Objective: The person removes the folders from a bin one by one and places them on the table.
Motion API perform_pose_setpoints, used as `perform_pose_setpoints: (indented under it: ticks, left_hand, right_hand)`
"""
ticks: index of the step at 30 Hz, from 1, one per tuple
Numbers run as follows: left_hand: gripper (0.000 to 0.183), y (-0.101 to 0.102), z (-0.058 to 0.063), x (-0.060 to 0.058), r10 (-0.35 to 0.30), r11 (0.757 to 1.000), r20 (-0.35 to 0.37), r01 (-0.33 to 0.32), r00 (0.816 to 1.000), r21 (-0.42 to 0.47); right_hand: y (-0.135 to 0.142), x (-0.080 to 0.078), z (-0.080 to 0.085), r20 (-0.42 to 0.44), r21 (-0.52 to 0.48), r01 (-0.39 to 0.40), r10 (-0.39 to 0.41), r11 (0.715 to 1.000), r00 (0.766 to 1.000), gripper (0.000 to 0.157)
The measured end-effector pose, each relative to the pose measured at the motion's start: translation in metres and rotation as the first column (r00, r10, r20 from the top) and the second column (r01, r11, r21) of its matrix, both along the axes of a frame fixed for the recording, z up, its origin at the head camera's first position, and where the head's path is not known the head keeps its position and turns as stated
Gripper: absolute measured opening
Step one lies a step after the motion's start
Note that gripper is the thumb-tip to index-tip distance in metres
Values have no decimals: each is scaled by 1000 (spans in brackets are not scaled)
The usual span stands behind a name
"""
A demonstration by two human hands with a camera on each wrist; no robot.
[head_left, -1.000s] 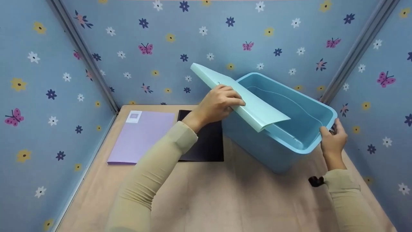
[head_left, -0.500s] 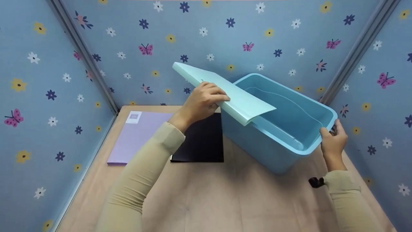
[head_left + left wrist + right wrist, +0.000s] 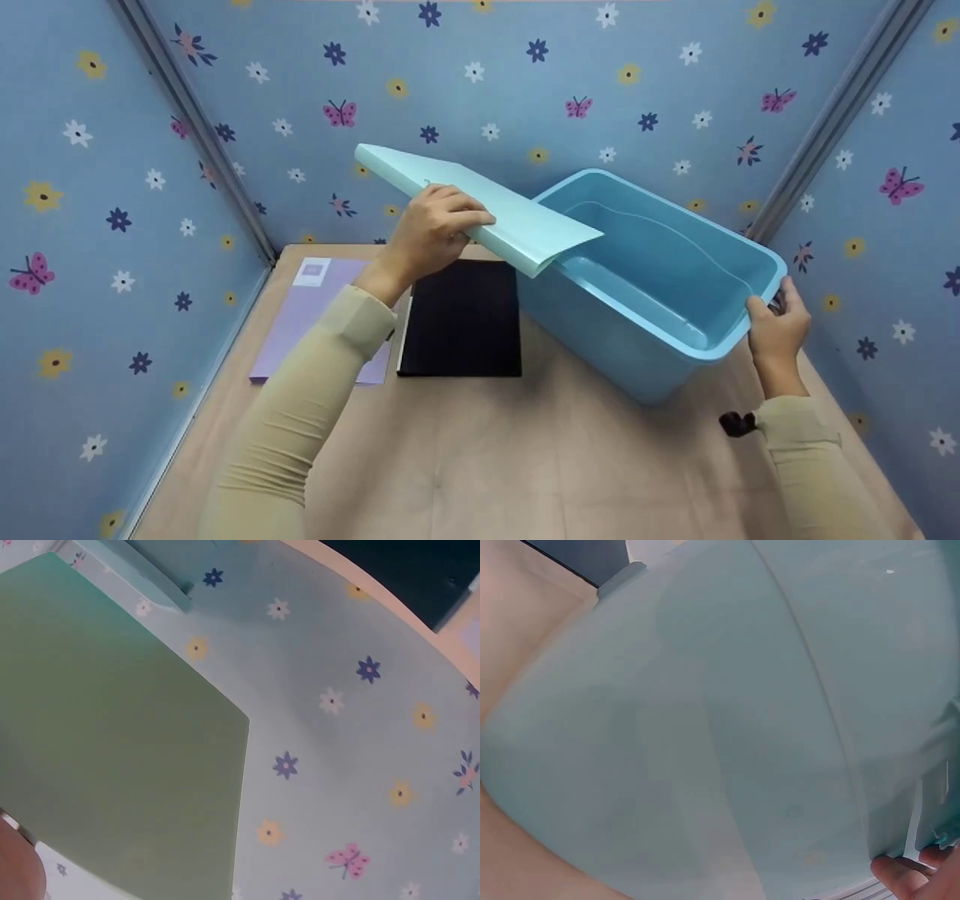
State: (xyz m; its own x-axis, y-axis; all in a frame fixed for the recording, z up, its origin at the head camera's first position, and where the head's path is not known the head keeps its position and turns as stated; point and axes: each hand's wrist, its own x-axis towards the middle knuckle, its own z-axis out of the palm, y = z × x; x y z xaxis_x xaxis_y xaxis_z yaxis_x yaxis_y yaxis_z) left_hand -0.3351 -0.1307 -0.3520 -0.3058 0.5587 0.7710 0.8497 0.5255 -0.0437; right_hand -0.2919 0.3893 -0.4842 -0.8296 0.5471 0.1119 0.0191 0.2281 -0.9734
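Observation:
My left hand [image 3: 442, 229] grips a mint-green folder [image 3: 517, 217] by its spine, with the thumb hidden beneath. The folder is tilted in the air, its right part over the left rim of a blue plastic bin [image 3: 600, 337]. In the left wrist view the folder's flat face [image 3: 120, 727] fills the left side. My right hand [image 3: 778, 330] holds the bin's right end, thumb on the rim and fingers behind it. Fingertips [image 3: 900, 877] show against the bin wall [image 3: 705, 727] in the right wrist view. The visible part of the bin's inside holds nothing.
A black folder [image 3: 461, 322] lies on the wooden table [image 3: 480, 465], left of the bin. Further left is a lilac folder [image 3: 300, 330] with a white label, partly behind my left forearm. Flower-patterned walls [image 3: 480, 97] enclose the table on three sides.
My left hand has moved left with the mint-green folder, drawing it away from above the bin. More of the black folder shows. The right hand and the bin have stayed in place.

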Motion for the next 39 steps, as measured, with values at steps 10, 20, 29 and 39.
perform_pose_setpoints:
  ticks: [10, 20, 29, 39]
  left_hand:
    - [36, -31, 1, 5, 83, 997, 34, -83, 996, 0]
    - [33, -63, -1, 8, 141, 990, 44, -141, 989, 1]
    - [42, -90, -3, 12, 225, 974, 57, -226, 973, 2]
    - [40, -110, -5, 14, 255, 967, 89, -254, 963, -23]
  right_hand:
    - [-1, 2, 0, 12, 1, -9, 9, 1000, 1000, 78]
    - [-1, 1, 0, -8, 17, -4, 5, 1000, 1000, 79]
    - [-1, 2, -1, 2, 24, -8, 8, 1000, 1000, 77]
    - [-2, 2, 0, 5, 21, -11, 11, 1000, 1000, 77]
